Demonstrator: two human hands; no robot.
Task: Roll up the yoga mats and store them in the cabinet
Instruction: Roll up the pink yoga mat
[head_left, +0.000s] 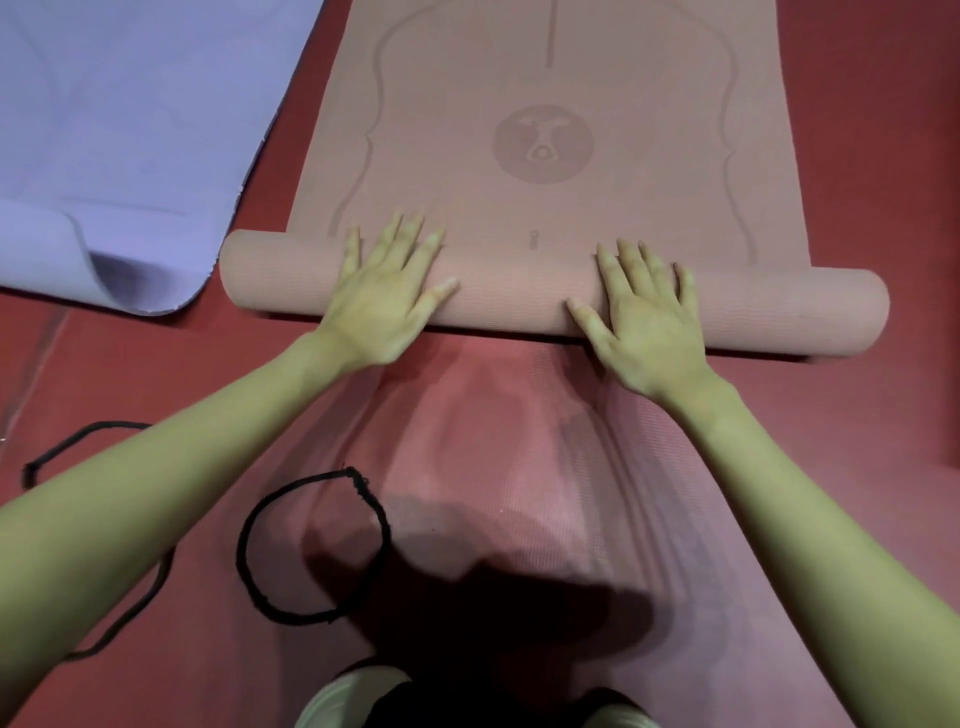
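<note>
A pink-brown yoga mat (561, 104) with a round printed emblem lies on the red floor, its near end wound into a thick roll (519, 296) running left to right. My left hand (387, 291) presses flat on the roll left of centre, fingers spread and straight. On the roll's right half my right hand (647, 317) rests the same way, palm down. A lilac yoga mat (130, 130) lies flat at the upper left, with its near corner (52, 249) curled up. No cabinet is in view.
A black cord loop (311, 545) lies on the red floor (883, 156) near my left forearm, and another black cord (78, 441) trails at the left edge. A lighter pink mat surface (519, 467) stretches under my arms toward my knees.
</note>
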